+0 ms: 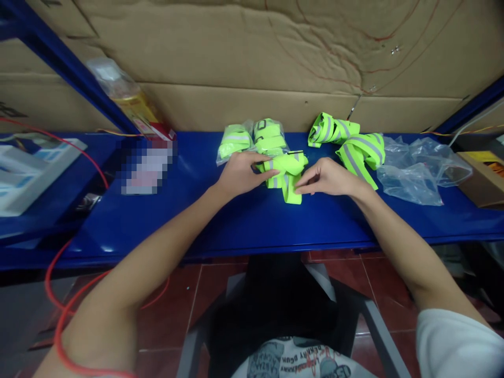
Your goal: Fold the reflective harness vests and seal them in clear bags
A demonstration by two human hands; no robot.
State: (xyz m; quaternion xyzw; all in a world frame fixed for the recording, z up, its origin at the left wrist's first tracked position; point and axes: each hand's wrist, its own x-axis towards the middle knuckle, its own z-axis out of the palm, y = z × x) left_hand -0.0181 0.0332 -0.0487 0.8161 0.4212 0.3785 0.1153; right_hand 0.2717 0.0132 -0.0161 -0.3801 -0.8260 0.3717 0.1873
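Note:
A folded neon-green band with grey reflective stripes [286,176] lies on the blue shelf [236,220] in front of me. My left hand [238,172] presses on its left end, fingers closed over the fabric. My right hand [326,178] pinches its right side. Behind it sit two bagged green bands [235,142] [270,136]. To the right lie loose green reflective bands [360,149].
Empty clear plastic bags [417,170] lie at the right, with a cardboard box [482,176] beyond. A bottle in plastic [126,97] leans on the cardboard back wall. White boxes [27,170] sit at the left. An orange cable [59,294] loops below.

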